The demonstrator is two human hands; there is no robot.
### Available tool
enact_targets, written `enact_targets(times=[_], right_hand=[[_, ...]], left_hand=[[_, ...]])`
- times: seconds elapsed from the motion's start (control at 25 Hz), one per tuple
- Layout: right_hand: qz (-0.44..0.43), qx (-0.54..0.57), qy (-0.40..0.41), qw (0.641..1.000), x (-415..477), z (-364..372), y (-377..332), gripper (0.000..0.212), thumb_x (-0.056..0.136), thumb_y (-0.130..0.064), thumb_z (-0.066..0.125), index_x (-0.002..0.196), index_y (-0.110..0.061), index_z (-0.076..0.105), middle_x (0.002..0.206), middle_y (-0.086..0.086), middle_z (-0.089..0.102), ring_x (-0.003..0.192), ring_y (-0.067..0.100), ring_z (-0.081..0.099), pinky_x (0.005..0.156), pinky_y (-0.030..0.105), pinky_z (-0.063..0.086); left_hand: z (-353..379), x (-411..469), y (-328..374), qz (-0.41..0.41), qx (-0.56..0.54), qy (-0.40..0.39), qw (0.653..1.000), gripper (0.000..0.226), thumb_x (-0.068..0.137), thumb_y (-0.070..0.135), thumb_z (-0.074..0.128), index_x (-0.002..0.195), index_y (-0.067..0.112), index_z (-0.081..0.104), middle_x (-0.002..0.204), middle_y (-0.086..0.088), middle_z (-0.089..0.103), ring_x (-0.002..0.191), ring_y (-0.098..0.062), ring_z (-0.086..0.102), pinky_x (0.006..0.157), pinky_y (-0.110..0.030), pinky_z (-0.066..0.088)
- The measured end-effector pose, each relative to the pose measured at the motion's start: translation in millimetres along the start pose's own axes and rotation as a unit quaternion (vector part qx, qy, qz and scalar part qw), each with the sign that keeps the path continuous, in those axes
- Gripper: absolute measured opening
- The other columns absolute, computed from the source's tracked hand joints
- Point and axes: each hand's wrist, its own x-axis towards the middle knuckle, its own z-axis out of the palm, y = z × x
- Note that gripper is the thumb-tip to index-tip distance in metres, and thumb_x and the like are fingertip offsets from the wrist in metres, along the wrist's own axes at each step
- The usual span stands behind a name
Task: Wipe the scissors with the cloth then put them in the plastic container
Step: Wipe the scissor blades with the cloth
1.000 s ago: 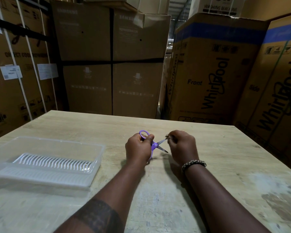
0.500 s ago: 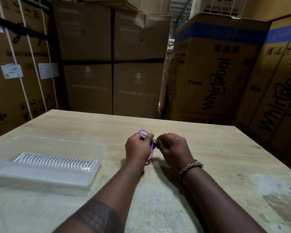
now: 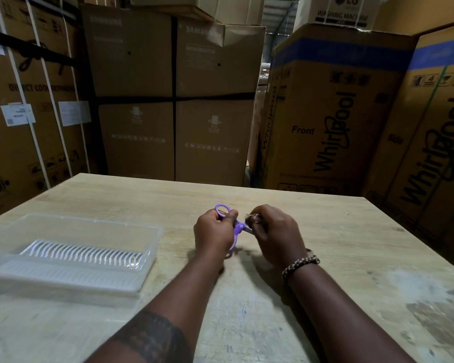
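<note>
Small purple-handled scissors (image 3: 238,227) are held above the middle of the wooden table (image 3: 351,231). My left hand (image 3: 213,233) is closed around the handles, with one purple loop sticking out above the fingers. My right hand (image 3: 275,234) is closed over the blades, pinching a small brownish scrap of cloth (image 3: 252,218) against them; the blades are almost fully hidden. A clear plastic container (image 3: 152,247) with a white ribbed insert rests on the table to the left, a hand's width from my left hand.
Tall cardboard appliance boxes (image 3: 333,113) wall in the table at the back and on both sides. A worn grey patch (image 3: 425,297) marks the tabletop at the front right.
My right hand slid left along the blades toward the pivot, covering the blade tips that showed a second ago. My left hand kept its hold on the handles.
</note>
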Motion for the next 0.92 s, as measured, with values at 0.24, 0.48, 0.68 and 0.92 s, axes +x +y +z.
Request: enact_targets(times=[0.24, 0.48, 0.68, 0.92], right_hand=[[0.034, -0.023, -0.036, 0.998, 4, 13, 10, 0.002, 0.09, -0.017, 0.066, 0.089, -0.018, 0.068, 0.083, 0.002, 0.072, 0.075, 0.029, 0.065, 0.062, 0.037, 0.048], [0.01, -0.036, 0.012, 0.999, 2, 4, 6, 0.004, 0.093, -0.019, 0.066, 0.09, -0.017, 0.064, 0.08, 0.002, 0.07, 0.07, 0.027, 0.062, 0.06, 0.034, 0.044], [0.038, -0.035, -0.041, 0.998, 3, 12, 8, 0.003, 0.093, -0.019, 0.065, 0.093, -0.016, 0.066, 0.083, 0.004, 0.072, 0.076, 0.032, 0.065, 0.062, 0.036, 0.044], [0.019, -0.031, 0.004, 0.999, 2, 4, 4, 0.003, 0.092, -0.018, 0.066, 0.093, -0.015, 0.065, 0.079, 0.004, 0.072, 0.07, 0.031, 0.065, 0.06, 0.037, 0.049]], left_hand=[[-2, 1, -2, -0.001, -0.002, -0.009, 1.0, 0.031, 0.089, 0.035, 0.078, 0.076, 0.007, 0.074, 0.068, -0.007, 0.075, 0.069, -0.029, 0.069, 0.065, -0.038, 0.053], [0, -3, 2, 0.009, 0.019, -0.004, 1.0, 0.03, 0.092, 0.035, 0.076, 0.076, 0.01, 0.073, 0.069, -0.004, 0.072, 0.063, -0.018, 0.061, 0.055, -0.026, 0.041], [-3, -2, 2, 0.012, 0.016, -0.007, 1.0, 0.03, 0.091, 0.036, 0.076, 0.075, 0.011, 0.073, 0.068, -0.003, 0.072, 0.066, -0.021, 0.065, 0.058, -0.029, 0.045], [0, -2, 1, 0.016, 0.019, -0.016, 1.0, 0.03, 0.091, 0.038, 0.076, 0.073, 0.014, 0.072, 0.068, -0.003, 0.074, 0.073, -0.025, 0.071, 0.063, -0.032, 0.049]])
